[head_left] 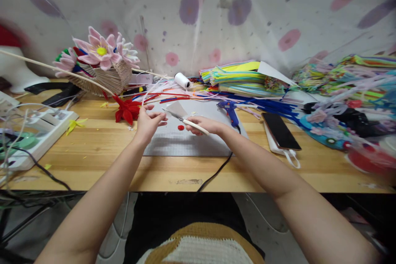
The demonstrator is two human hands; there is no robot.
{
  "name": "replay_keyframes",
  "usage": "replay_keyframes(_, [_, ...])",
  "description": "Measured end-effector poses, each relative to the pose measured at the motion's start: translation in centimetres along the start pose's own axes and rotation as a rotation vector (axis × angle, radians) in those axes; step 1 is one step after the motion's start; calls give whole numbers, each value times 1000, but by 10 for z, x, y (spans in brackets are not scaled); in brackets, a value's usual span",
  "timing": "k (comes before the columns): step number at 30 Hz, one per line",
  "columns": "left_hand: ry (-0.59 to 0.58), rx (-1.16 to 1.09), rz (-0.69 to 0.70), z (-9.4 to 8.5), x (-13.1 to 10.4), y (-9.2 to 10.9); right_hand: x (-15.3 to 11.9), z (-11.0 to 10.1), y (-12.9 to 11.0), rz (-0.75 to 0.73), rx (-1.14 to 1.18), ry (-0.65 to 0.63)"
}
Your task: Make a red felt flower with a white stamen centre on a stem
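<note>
My left hand (149, 123) is beside a red fuzzy flower (126, 109), its visible fingers apart and slightly curled. A thin pale strand rises behind its fingertips; whether they touch it is unclear. My right hand (202, 125) is closed around the cream handles of a cutting tool (198, 127), whose metal tip points left toward my left hand. A small red piece (181, 127) lies on the grey mat (185, 144) below the tool. Close to the metal tip is a pale translucent sheet (177, 108).
A blue glue gun (228, 110) rests right of my right hand, its cord crossing the table edge. Farther right is a phone (281, 131). Colourful stems (238, 77) and a white spool (182, 81) lie behind. A power strip (40, 138) and basket of pink flowers (113, 79) stand left.
</note>
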State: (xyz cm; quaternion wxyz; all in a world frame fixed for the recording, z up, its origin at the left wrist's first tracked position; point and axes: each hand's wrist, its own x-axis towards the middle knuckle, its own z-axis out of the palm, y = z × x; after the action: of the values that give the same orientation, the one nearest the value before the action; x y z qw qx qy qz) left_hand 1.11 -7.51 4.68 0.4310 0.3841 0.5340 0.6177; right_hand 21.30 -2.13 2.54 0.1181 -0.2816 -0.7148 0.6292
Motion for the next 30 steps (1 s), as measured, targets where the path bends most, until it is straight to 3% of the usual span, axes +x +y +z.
replay_keyframes(7, [23,-48,-31,3,-3,-2,1,2,2,11,-3,26])
replay_keyframes(18, [51,-130,-85,17,-6,-5,10,10,9,-107,80,30])
replay_keyframes(30, [32,-137,-101,15,-6,-4,14,7,18,-71,55,94])
